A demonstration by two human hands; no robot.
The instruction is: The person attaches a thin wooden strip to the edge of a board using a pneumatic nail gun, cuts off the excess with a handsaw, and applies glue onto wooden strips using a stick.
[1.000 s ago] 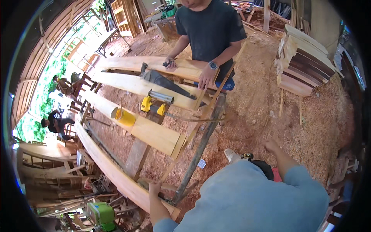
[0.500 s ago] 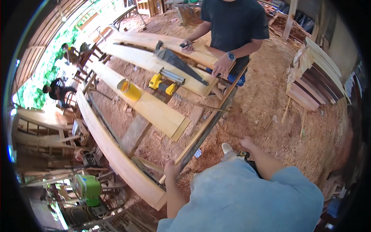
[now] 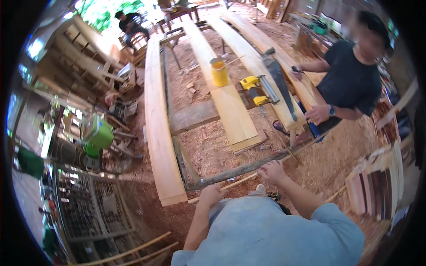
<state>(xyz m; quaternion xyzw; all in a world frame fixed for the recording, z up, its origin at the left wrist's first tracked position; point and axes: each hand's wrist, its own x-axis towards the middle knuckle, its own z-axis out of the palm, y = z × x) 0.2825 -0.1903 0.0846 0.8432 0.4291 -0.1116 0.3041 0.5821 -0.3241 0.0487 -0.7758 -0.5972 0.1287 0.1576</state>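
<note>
My left hand (image 3: 211, 195) is closed around a thin wooden strip (image 3: 239, 181) near its left end. Farther along the strip, my right hand (image 3: 272, 173) has its fingers bent over it; the underside of the grip is hidden. The strip lies slanting beside the dark front rail (image 3: 230, 174) of a low frame. Resting across that frame are long pale boards, one a wide board (image 3: 160, 133) at the left and another, a shorter-ended board (image 3: 233, 111), in the middle.
A yellow tub (image 3: 219, 74) stands on the middle board. On the board right of it lie a yellow nail gun (image 3: 258, 90) and a handsaw (image 3: 280, 84). A co-worker (image 3: 355, 75) leans at the right boards. Curved slats (image 3: 375, 184) are stacked at right; a green machine (image 3: 98, 133) stands left.
My view has turned leftward. My right hand, which hung away from the frame, has come onto the strip. The left hand keeps its hold.
</note>
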